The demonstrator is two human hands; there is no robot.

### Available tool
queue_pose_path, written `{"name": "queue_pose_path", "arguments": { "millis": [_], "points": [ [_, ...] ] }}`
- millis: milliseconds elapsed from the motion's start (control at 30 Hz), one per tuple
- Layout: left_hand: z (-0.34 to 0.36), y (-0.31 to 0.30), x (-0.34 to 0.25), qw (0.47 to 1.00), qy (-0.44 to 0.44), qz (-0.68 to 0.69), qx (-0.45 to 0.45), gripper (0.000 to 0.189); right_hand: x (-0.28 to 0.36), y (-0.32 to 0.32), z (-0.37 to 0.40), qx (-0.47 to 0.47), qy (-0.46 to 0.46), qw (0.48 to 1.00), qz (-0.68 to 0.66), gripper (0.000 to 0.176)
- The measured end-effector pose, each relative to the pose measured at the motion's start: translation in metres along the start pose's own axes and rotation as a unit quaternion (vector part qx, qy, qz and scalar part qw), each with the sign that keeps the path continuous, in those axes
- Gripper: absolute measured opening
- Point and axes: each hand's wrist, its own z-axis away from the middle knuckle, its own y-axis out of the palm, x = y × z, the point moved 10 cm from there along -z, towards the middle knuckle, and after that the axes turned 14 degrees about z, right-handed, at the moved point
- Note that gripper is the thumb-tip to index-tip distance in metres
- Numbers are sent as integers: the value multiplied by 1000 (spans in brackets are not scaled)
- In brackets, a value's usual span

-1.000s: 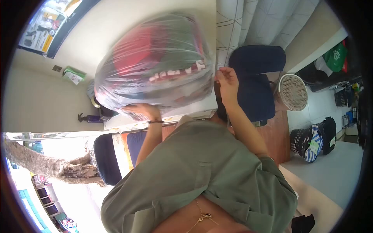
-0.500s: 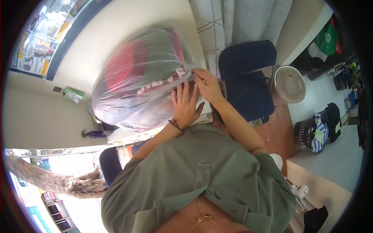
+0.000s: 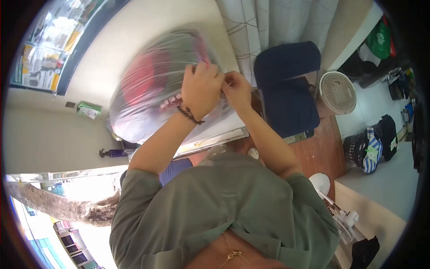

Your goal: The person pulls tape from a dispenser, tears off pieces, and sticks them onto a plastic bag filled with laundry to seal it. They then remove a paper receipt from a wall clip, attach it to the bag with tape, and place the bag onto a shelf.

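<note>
A big clear plastic bag (image 3: 152,85) stuffed with red, green and other folded clothes lies on a white table (image 3: 224,127) in front of me. My left hand (image 3: 199,89), with a dark bead bracelet on the wrist, is closed on the bag's gathered end. My right hand (image 3: 237,89) pinches the same bunched plastic right beside it, so the two hands touch. My green shirt fills the lower part of the view.
A dark blue chair (image 3: 289,85) stands right of the table, with a white fan (image 3: 338,93) beyond it. A dark basket and a striped bag (image 3: 369,148) sit on the floor at the right. A patterned curtain (image 3: 273,27) hangs behind.
My left hand left the side of the bag, where it lay flat, and rose to the bag's gathered end beside my right hand. The bag has shifted slightly.
</note>
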Motion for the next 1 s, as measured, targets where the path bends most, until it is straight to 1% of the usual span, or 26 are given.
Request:
{"name": "queue_pose_path", "arguments": {
  "millis": [33,67,100,133,167,200,267,333,367,433,500,567,633,667,700,733,767,800,833,867,900,933,967,1000],
  "points": [
    [3,-1,-2,1000,13,-2,-22,19,-6,-1,5,-18,-27,999,-26,20],
    [7,2,-2,1000,15,2,-22,19,-9,-2,9,-30,-58,996,-54,20],
    [9,4,-2,1000,13,2,-25,18,-12,-6,18,-17,-61,993,-96,22],
    [11,4,1,1000,6,0,-29,18,-20,-9,27,-26,-67,991,-112,26],
    [13,3,0,1000,7,17,-23,20,-27,-17,41,-53,-21,994,-94,27],
    [17,-1,-1,999,6,35,-20,22,-26,-22,56,-79,-39,992,-93,29],
    [42,-44,-14,982,56,123,-131,27,-53,-7,85,-34,-69,986,-148,30],
    [84,-67,-19,969,115,173,-134,33,1,28,124,21,-71,983,-167,35],
    [109,-78,-12,966,113,181,-144,32,0,59,142,88,-96,986,-109,35],
    [168,-98,5,962,112,191,-161,32,5,123,173,201,-181,963,-21,36],
    [231,-112,37,963,21,196,-183,32,29,185,202,292,-303,906,31,37],
    [302,-120,66,953,-90,201,-206,30,57,259,244,376,-441,814,48,38],
    [380,-123,90,923,-216,211,-238,27,60,339,271,538,-349,767,-4,28],
    [420,-121,95,898,-306,221,-227,23,61,377,283,606,-291,740,-19,24],
    [461,-115,98,861,-394,232,-223,19,24,423,281,623,-118,773,-30,27],
    [501,-115,95,834,-455,211,-229,16,9,464,273,572,-144,808,2,31],
    [543,-108,89,803,-512,194,-237,14,-5,500,261,548,-130,826,32,30],
    [590,-89,79,766,-566,194,-233,15,0,528,252,496,-204,842,59,31],
    [638,-63,65,724,-619,197,-232,17,-24,566,238,491,-165,854,51,31],
    [686,-39,41,671,-690,172,-209,19,-35,592,227,460,-125,877,60,29],
    [733,-22,8,608,-757,150,-186,22,-13,605,229,439,-200,864,145,33],
    [772,-9,-32,531,-821,142,-153,26,-25,631,227,485,-151,847,153,42],
    [803,7,-78,447,-875,142,-122,29,-24,646,225,483,-204,837,157,47],
    [837,29,-127,369,-910,147,-120,31,-76,683,203,496,-75,848,172,53]
  ]
}}
